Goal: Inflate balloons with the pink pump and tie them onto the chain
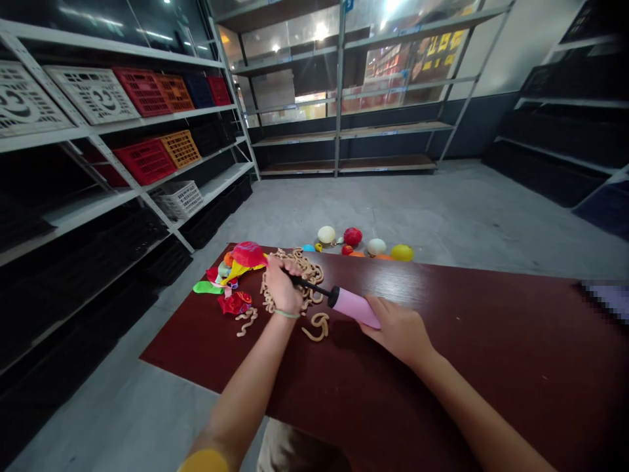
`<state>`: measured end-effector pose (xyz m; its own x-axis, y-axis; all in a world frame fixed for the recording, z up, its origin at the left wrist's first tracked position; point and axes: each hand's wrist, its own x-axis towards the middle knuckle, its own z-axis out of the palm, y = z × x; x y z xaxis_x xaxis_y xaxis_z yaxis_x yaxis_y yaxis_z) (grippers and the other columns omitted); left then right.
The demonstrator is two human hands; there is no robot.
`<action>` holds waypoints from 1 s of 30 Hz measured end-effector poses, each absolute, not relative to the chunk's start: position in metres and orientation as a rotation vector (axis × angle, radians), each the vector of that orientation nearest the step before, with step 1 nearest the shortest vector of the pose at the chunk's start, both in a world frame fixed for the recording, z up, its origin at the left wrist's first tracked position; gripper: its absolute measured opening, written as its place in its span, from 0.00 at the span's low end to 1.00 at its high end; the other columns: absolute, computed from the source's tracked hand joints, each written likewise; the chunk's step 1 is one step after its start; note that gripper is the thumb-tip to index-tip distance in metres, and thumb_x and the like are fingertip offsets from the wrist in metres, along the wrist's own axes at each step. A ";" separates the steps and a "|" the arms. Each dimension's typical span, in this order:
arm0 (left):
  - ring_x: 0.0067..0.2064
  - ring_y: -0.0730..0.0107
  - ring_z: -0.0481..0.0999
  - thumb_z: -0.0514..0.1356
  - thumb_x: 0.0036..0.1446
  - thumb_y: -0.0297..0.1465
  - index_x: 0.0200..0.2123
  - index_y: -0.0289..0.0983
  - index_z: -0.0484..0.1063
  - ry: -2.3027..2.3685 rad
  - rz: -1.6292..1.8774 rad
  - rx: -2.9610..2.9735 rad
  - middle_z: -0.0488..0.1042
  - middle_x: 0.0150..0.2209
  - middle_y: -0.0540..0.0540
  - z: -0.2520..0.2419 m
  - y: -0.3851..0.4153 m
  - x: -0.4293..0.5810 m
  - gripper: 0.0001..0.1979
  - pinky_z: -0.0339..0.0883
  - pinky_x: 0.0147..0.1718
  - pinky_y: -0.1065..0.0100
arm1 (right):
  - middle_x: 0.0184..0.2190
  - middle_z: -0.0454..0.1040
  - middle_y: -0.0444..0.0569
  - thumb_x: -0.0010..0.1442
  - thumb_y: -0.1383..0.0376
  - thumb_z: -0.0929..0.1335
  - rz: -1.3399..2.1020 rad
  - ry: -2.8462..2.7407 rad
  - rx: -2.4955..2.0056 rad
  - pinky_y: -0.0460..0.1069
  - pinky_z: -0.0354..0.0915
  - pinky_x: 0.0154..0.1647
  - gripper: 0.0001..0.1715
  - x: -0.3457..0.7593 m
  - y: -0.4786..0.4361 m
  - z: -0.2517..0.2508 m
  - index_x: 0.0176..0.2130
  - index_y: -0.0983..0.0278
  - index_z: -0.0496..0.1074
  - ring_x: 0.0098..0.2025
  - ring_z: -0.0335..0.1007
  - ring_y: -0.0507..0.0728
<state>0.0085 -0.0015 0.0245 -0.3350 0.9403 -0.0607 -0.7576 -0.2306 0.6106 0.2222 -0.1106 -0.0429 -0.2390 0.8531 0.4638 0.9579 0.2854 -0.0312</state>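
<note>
At the left end of the dark red table (496,341), a pile of limp balloons (209,287), green, yellow and red among them, lies flat and so looks not yet filled. A large red balloon (248,253) tops the pile just beside the left hand (284,288); whether it is joined to anything cannot be told. That hand is closed around the black end of a hand air pump (356,308), above a heap of tan wavy strands (308,265). The pump slants over the table between the 2 hands, its black rod drawn out of the pink barrel, so a stroke seems partway through. The right hand (400,328) is wrapped around the barrel's near end; the hands are apart. Past the far edge, rounded balloons (352,236), at least 4 of them, look already filled. Around this, white metal shelving (167,118) with plastic crates (147,160) stands at left, a grey rack (339,98) at the back, and a pixelated object at right cannot be made out. Only the strands crowd the left hand's space.
</note>
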 end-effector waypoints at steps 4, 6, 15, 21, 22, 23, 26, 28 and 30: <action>0.18 0.77 0.61 0.58 0.61 0.47 0.26 0.39 0.58 0.709 1.693 0.527 0.59 0.18 0.56 0.012 -0.022 0.041 0.21 0.61 0.21 0.72 | 0.36 0.79 0.47 0.60 0.56 0.66 -0.193 -2.044 -1.701 0.48 0.57 0.29 0.20 0.201 -0.118 -0.040 0.50 0.61 0.69 0.34 0.75 0.56; 0.18 0.78 0.62 0.59 0.60 0.48 0.26 0.38 0.59 0.722 1.694 0.517 0.60 0.18 0.56 0.007 -0.025 0.045 0.21 0.65 0.24 0.71 | 0.36 0.79 0.47 0.60 0.56 0.66 -0.161 -2.055 -1.694 0.48 0.58 0.30 0.20 0.196 -0.119 -0.040 0.50 0.61 0.69 0.34 0.75 0.57; 0.16 0.80 0.55 0.58 0.61 0.48 0.27 0.40 0.56 0.719 1.821 0.353 0.53 0.17 0.59 0.024 0.008 -0.005 0.22 0.50 0.16 0.74 | 0.39 0.78 0.49 0.63 0.56 0.65 -0.489 -2.225 -1.606 0.49 0.57 0.34 0.23 0.228 -0.100 -0.038 0.55 0.62 0.70 0.38 0.73 0.57; 0.16 0.82 0.53 0.58 0.60 0.49 0.28 0.39 0.55 0.733 1.940 0.313 0.52 0.17 0.60 0.018 0.022 -0.024 0.22 0.48 0.16 0.74 | 0.40 0.77 0.49 0.63 0.55 0.65 -0.513 -2.188 -1.714 0.48 0.54 0.32 0.25 0.247 -0.099 -0.039 0.58 0.57 0.68 0.40 0.71 0.58; 0.16 0.82 0.53 0.59 0.60 0.49 0.28 0.39 0.55 0.729 1.929 0.315 0.52 0.17 0.60 0.017 0.019 -0.018 0.22 0.47 0.16 0.75 | 0.40 0.77 0.49 0.63 0.55 0.65 -0.481 -2.183 -1.728 0.48 0.54 0.31 0.26 0.242 -0.101 -0.039 0.59 0.57 0.68 0.40 0.71 0.58; 0.16 0.82 0.53 0.59 0.60 0.48 0.27 0.39 0.55 0.724 1.904 0.323 0.52 0.17 0.60 0.015 0.014 -0.009 0.22 0.47 0.16 0.75 | 0.39 0.77 0.49 0.62 0.55 0.65 -0.443 -2.176 -1.740 0.48 0.54 0.30 0.27 0.235 -0.103 -0.040 0.59 0.57 0.68 0.39 0.72 0.58; 0.15 0.81 0.54 0.60 0.60 0.48 0.27 0.39 0.57 0.686 1.767 0.381 0.53 0.16 0.59 0.011 -0.002 0.020 0.22 0.49 0.15 0.74 | 0.40 0.78 0.50 0.60 0.52 0.67 -0.315 -2.112 -1.787 0.48 0.53 0.29 0.29 0.211 -0.109 -0.039 0.58 0.58 0.67 0.38 0.73 0.59; 0.15 0.80 0.54 0.60 0.60 0.48 0.27 0.39 0.58 0.657 1.675 0.425 0.53 0.16 0.58 0.009 -0.010 0.034 0.21 0.49 0.15 0.74 | 0.40 0.78 0.49 0.59 0.51 0.67 -0.245 -2.070 -1.817 0.48 0.54 0.28 0.29 0.200 -0.111 -0.039 0.57 0.59 0.67 0.37 0.74 0.59; 0.15 0.79 0.54 0.60 0.60 0.47 0.26 0.39 0.58 0.649 1.634 0.441 0.53 0.16 0.57 0.009 -0.012 0.037 0.21 0.48 0.14 0.74 | 0.39 0.79 0.48 0.60 0.50 0.67 -0.200 -2.084 -1.812 0.48 0.54 0.28 0.28 0.197 -0.111 -0.039 0.55 0.60 0.68 0.36 0.74 0.58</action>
<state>0.0374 -0.0121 0.0089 -0.1659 0.9832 -0.0760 -0.7671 -0.0803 0.6364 0.1970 -0.1113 -0.0390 -0.1042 0.9250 0.3653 0.9777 0.1626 -0.1330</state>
